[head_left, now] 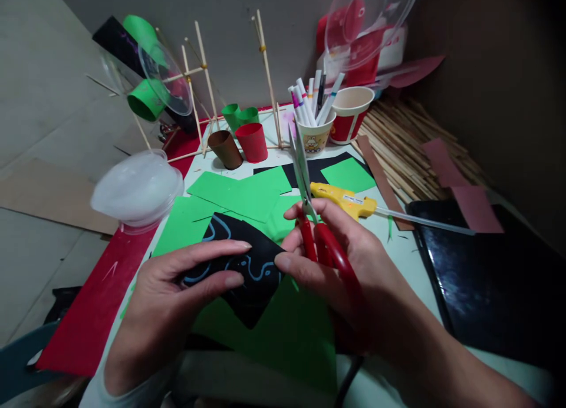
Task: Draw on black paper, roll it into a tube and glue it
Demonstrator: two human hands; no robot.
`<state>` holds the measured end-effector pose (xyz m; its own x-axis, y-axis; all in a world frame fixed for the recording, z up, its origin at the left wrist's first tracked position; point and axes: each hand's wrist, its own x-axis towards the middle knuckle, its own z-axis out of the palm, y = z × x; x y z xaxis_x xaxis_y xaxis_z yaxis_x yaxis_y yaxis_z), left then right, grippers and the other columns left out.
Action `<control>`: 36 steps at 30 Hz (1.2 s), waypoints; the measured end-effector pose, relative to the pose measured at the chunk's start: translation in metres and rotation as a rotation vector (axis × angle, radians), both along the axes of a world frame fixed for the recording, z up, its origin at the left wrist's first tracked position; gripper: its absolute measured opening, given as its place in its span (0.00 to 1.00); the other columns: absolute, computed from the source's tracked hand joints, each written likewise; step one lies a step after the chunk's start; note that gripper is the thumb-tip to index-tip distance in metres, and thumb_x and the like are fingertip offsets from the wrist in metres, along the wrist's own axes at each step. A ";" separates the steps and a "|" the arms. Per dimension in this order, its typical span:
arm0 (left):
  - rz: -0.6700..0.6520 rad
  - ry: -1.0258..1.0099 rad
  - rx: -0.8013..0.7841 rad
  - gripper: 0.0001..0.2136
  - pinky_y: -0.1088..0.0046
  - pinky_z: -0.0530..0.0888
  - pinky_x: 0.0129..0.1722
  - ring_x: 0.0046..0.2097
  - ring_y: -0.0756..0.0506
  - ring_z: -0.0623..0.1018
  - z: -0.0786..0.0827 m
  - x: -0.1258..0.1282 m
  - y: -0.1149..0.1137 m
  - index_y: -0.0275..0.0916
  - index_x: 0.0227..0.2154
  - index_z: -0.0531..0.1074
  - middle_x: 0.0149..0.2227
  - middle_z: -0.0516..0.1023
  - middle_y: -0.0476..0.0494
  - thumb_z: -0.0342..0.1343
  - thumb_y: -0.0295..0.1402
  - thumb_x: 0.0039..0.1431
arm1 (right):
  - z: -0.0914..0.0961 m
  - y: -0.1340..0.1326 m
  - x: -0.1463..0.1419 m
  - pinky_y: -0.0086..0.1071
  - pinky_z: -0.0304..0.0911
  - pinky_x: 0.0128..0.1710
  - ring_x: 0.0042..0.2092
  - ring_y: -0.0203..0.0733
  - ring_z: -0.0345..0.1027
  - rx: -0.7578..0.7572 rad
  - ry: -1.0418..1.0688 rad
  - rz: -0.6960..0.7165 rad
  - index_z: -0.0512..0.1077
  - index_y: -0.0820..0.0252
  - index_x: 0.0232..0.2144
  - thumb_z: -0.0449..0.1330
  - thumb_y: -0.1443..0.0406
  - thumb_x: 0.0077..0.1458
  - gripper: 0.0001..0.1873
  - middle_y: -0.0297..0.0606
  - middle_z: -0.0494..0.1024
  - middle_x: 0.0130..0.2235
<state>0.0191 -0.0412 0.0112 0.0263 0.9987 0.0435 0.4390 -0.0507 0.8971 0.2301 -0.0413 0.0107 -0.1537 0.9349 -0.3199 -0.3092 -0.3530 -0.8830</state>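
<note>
A piece of black paper (pixel 253 299) with blue curved lines drawn on it is held between both hands over the green sheets. My left hand (pixel 177 296) pinches it from the left, thumb and forefinger on its face. My right hand (pixel 354 266) grips red-handled scissors (pixel 340 255), their blades pointing up and slightly parted, away from the paper. The thumb of that same hand presses the paper's right corner. Beneath lie several green paper sheets (pixel 239 193).
A yellow glue gun (pixel 345 200) lies right of the sheets. Behind stand a cup of markers (pixel 313 138), red paper tube (pixel 252 142), brown tube (pixel 225 150) and stick frame (pixel 201 78). Clear plastic lids (pixel 137 187) sit left; wooden strips (pixel 407 142) and a black panel (pixel 481 278) lie right.
</note>
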 end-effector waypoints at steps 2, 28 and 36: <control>-0.065 0.015 -0.017 0.13 0.93 0.76 0.34 0.37 0.52 0.86 0.000 0.000 0.000 0.63 0.34 0.84 0.35 0.87 0.64 0.72 0.34 0.48 | 0.001 0.000 0.000 0.26 0.61 0.21 0.24 0.32 0.65 0.010 -0.014 -0.001 0.67 0.52 0.42 0.75 0.61 0.41 0.28 0.25 0.74 0.29; 0.041 0.080 0.172 0.12 0.92 0.77 0.35 0.33 0.53 0.86 0.014 -0.021 0.007 0.63 0.31 0.84 0.32 0.87 0.65 0.72 0.32 0.47 | 0.021 -0.001 0.039 0.31 0.67 0.30 0.35 0.44 0.75 0.404 -0.836 0.482 0.74 0.48 0.38 0.59 0.48 0.59 0.14 0.31 0.81 0.36; 0.075 0.084 0.108 0.12 0.86 0.80 0.38 0.36 0.49 0.86 0.008 -0.025 0.002 0.60 0.33 0.84 0.35 0.87 0.62 0.73 0.32 0.48 | 0.018 -0.009 0.038 0.26 0.62 0.21 0.38 0.46 0.77 0.307 -0.855 0.554 0.76 0.45 0.44 0.66 0.62 0.52 0.15 0.33 0.83 0.39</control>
<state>-0.0063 -0.0388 0.0187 -0.0405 0.9877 0.1513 0.5185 -0.1087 0.8481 0.2680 -0.0499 0.0282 -0.4186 0.8622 -0.2855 0.5918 0.0205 -0.8058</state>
